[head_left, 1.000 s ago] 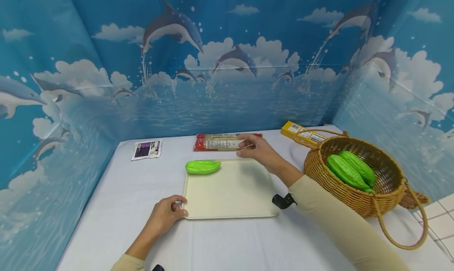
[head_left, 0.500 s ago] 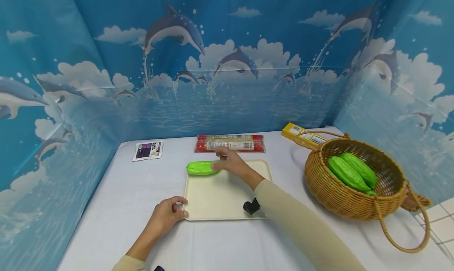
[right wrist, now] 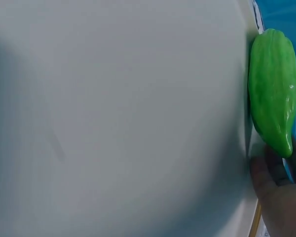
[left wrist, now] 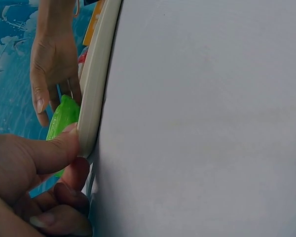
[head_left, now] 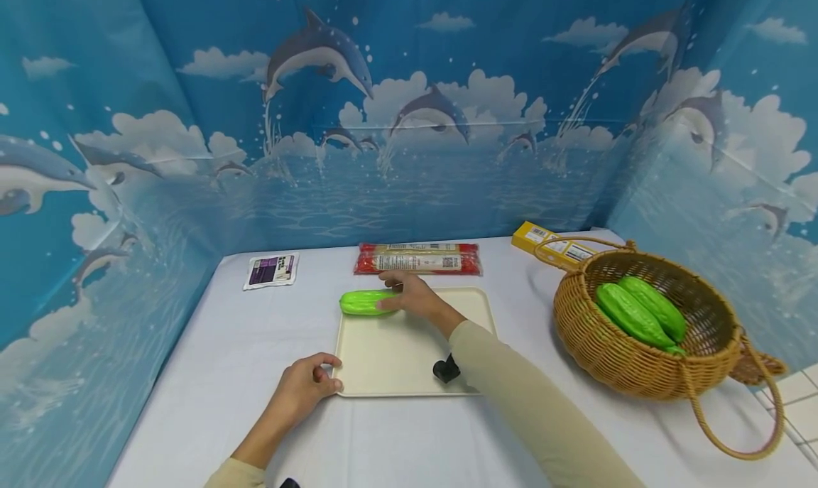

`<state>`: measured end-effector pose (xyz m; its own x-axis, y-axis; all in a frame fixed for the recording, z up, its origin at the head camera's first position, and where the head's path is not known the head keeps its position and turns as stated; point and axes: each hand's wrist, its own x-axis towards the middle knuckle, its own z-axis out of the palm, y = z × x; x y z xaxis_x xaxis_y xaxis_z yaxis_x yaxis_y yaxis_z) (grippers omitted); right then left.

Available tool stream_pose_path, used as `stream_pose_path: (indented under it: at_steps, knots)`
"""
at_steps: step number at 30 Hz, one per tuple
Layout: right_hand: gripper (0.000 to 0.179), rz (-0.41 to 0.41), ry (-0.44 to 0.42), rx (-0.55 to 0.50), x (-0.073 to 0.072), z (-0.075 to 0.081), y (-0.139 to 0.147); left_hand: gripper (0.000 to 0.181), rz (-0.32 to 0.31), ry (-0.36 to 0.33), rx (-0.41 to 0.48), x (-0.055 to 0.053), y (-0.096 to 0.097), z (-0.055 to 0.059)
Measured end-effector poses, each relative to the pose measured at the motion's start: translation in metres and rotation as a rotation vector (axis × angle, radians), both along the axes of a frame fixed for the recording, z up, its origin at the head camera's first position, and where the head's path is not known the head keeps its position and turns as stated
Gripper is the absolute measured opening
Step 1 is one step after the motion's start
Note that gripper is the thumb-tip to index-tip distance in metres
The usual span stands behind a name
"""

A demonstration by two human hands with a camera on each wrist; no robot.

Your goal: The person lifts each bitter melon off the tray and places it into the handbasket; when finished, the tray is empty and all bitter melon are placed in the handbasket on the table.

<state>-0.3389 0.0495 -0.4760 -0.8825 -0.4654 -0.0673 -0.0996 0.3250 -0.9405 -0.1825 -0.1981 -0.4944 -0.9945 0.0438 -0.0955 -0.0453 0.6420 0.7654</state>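
A glossy, ridged bright-green toy bitter melon (head_left: 366,302) lies across the far left corner of the cream rectangular tray (head_left: 409,356). My right hand (head_left: 415,300) is at its right end. In the right wrist view, the fingers of that hand (right wrist: 281,197) lie around the narrow tip of the melon (right wrist: 274,89), fairly straight and not closed on it. With thumb and fingers, my left hand (head_left: 300,388) pinches the tray's near left edge. The left wrist view shows its thumb (left wrist: 56,153) on the rim (left wrist: 96,74).
A wicker basket (head_left: 613,374) at the right holds two more green melons (head_left: 639,317). Red-and-clear packets (head_left: 418,262) lie behind the tray. A purple-and-white sachet (head_left: 271,270) is at back left, and a yellow box (head_left: 537,239) at back right. A dolphin curtain surrounds the white table.
My right hand has moved left across the tray from its far right side to the melon's right end. Over the last half second it has barely moved. The left hand stays at the tray edge.
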Motion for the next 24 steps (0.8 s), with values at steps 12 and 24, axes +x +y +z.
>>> stream_pose_path:
  at_steps: [12, 24]
  knots:
    - [0.063, 0.034, 0.079, 0.123, -0.001, 0.003, -0.012, 0.028, -0.007, 0.003, 0.001, -0.003, 0.002, 0.004]
    - [0.051, 0.042, 0.178, 0.302, 0.0, 0.001, -0.029, 0.027, 0.003, -0.007, -0.012, 0.0, 0.001, 0.002]
